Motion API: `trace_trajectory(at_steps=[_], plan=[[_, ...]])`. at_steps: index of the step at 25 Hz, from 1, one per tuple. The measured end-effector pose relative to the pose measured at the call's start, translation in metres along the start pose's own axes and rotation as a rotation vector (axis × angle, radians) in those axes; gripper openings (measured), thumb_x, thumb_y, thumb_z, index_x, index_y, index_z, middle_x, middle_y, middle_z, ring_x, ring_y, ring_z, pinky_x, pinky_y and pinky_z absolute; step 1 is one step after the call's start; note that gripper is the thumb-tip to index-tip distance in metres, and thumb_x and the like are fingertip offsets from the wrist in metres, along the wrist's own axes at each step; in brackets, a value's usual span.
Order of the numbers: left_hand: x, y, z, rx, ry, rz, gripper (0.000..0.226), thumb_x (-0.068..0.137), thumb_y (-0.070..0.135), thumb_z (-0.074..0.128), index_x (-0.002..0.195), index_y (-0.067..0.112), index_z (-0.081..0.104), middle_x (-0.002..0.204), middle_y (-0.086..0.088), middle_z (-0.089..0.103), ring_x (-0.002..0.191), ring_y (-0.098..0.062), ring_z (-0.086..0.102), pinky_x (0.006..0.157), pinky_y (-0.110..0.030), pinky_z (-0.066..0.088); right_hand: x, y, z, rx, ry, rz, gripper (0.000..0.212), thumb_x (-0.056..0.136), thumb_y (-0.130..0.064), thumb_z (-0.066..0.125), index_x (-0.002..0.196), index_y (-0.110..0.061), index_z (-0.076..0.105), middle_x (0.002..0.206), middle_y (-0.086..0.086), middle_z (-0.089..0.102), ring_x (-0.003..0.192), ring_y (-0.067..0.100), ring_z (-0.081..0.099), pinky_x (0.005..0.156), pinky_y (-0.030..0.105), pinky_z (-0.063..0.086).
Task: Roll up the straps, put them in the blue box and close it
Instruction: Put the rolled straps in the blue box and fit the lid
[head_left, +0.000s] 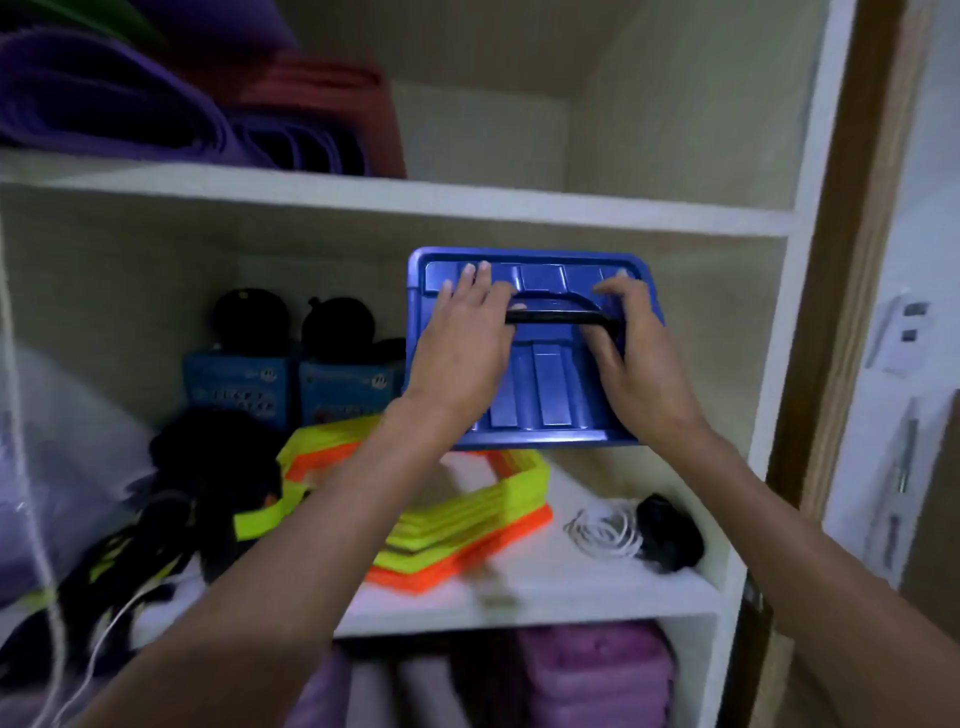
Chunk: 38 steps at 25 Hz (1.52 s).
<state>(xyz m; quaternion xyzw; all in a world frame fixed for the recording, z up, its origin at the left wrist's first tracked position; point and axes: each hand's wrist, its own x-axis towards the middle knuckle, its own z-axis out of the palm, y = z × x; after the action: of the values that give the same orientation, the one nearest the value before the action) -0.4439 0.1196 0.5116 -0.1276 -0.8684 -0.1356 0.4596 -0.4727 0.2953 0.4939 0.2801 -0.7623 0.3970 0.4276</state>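
Note:
The blue box (545, 395) is held up inside the middle compartment of a white cupboard, its ribbed lid tilted towards me, above the shelf. A black carrying handle (561, 317) runs across the lid. My left hand (462, 353) lies on the left part of the lid, thumb at the handle's left end, fingers stretched up the lid. My right hand (634, 353) grips the box on the right, at the handle's other end. Black and yellow straps (156, 540) lie tangled at the shelf's left. Whatever the box contains is hidden.
Under the box lies a stack of yellow and orange hexagon rings (462, 525). A coiled white cord (602, 530) with a black object sits at the right. Two blue cartons (291, 389) with black balls stand behind. Purple mats (130, 98) fill the upper shelf; towels (592, 675) below.

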Motion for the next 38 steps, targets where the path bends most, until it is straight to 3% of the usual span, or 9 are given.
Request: trace_trajectory(at_steps=[3, 9, 14, 22, 25, 29, 32, 35, 38], plan=[[-0.114, -0.032, 0.018, -0.031, -0.099, -0.133, 0.037, 0.098, 0.016, 0.041, 0.134, 0.009, 0.043, 0.156, -0.017, 0.025, 0.147, -0.027, 0.015, 0.12, -0.04, 0.01, -0.097, 0.0, 0.054, -0.055, -0.215, 0.118, 0.046, 0.1, -0.013, 0.048, 0.145, -0.016, 0.038, 0.159, 0.01, 0.026, 0.149, 0.024, 0.016, 0.12, 0.038, 0.019], [-0.345, -0.087, 0.07, -0.144, -0.433, -0.407, 0.048, 0.096, 0.035, 0.034, 0.135, 0.011, 0.045, 0.154, -0.013, 0.03, 0.147, -0.024, 0.017, 0.119, -0.032, 0.006, -0.316, 0.0, 0.14, -0.065, -0.572, 0.365, 0.051, 0.101, -0.018, 0.047, 0.149, -0.011, 0.033, 0.159, 0.017, 0.02, 0.149, 0.03, 0.013, 0.121, 0.038, 0.013], [-0.446, -0.112, 0.099, -0.123, -0.553, -0.517, 0.041, 0.098, 0.02, 0.044, 0.139, 0.015, 0.042, 0.156, -0.006, 0.027, 0.147, -0.018, 0.015, 0.116, -0.023, 0.003, -0.412, 0.001, 0.179, -0.075, -0.773, 0.532, 0.055, 0.102, -0.041, 0.032, 0.152, -0.018, 0.028, 0.163, 0.008, 0.012, 0.151, 0.02, 0.004, 0.121, 0.029, 0.006], [-0.473, -0.162, 0.139, -0.105, -0.703, -0.545, 0.041, 0.098, 0.017, 0.045, 0.138, 0.017, 0.042, 0.156, -0.001, 0.026, 0.147, -0.02, 0.014, 0.116, -0.025, 0.002, -0.436, 0.02, 0.233, -0.153, -0.868, 0.618, 0.049, 0.105, -0.032, 0.035, 0.151, -0.018, 0.027, 0.163, 0.01, 0.009, 0.151, 0.024, 0.005, 0.122, 0.036, 0.012], [-0.485, -0.157, 0.136, -0.147, -0.694, -0.549, 0.054, 0.097, 0.043, 0.04, 0.145, 0.021, 0.029, 0.149, 0.017, 0.014, 0.147, -0.01, 0.005, 0.119, -0.027, 0.003, -0.446, 0.02, 0.236, -0.257, -0.863, 0.536, 0.061, 0.1, -0.046, 0.024, 0.154, -0.018, 0.018, 0.161, 0.013, 0.019, 0.148, 0.029, 0.016, 0.121, 0.041, 0.02], [-0.482, -0.153, 0.139, -0.131, -0.707, -0.671, 0.073, 0.089, 0.064, 0.005, 0.151, 0.025, -0.008, 0.152, 0.016, -0.006, 0.143, -0.003, -0.007, 0.118, -0.029, -0.004, -0.44, 0.024, 0.243, -0.404, -0.846, 0.467, 0.076, 0.093, -0.061, 0.019, 0.156, -0.022, 0.004, 0.152, 0.013, 0.035, 0.135, 0.034, 0.037, 0.109, 0.046, 0.033], [-0.478, -0.152, 0.151, 0.101, -0.801, -0.689, 0.075, 0.083, 0.061, -0.019, 0.145, 0.021, -0.021, 0.154, -0.007, -0.024, 0.146, -0.022, -0.016, 0.117, -0.034, -0.009, -0.438, 0.031, 0.247, -0.509, -0.897, 0.406, 0.076, 0.092, -0.062, 0.002, 0.156, -0.02, 0.007, 0.152, 0.017, 0.034, 0.135, 0.036, 0.036, 0.109, 0.047, 0.031], [-0.481, -0.16, 0.15, 0.354, -0.813, -0.59, 0.064, 0.096, 0.05, 0.005, 0.152, 0.018, 0.0, 0.158, -0.02, -0.009, 0.146, -0.036, -0.01, 0.119, -0.048, -0.006, -0.444, 0.034, 0.248, -0.51, -0.962, 0.409, 0.072, 0.091, -0.058, -0.006, 0.156, -0.026, 0.002, 0.158, 0.015, 0.022, 0.143, 0.034, 0.022, 0.115, 0.046, 0.02], [-0.495, -0.181, 0.126, 0.235, -0.704, -0.875, 0.096, 0.082, 0.078, 0.026, 0.152, 0.018, 0.001, 0.159, -0.014, -0.003, 0.147, -0.033, -0.006, 0.115, -0.046, -0.012, -0.445, 0.033, 0.248, -0.516, -0.926, 0.41, 0.064, 0.096, -0.05, 0.007, 0.156, -0.027, 0.009, 0.156, 0.016, 0.028, 0.142, 0.034, 0.026, 0.115, 0.048, 0.021]])
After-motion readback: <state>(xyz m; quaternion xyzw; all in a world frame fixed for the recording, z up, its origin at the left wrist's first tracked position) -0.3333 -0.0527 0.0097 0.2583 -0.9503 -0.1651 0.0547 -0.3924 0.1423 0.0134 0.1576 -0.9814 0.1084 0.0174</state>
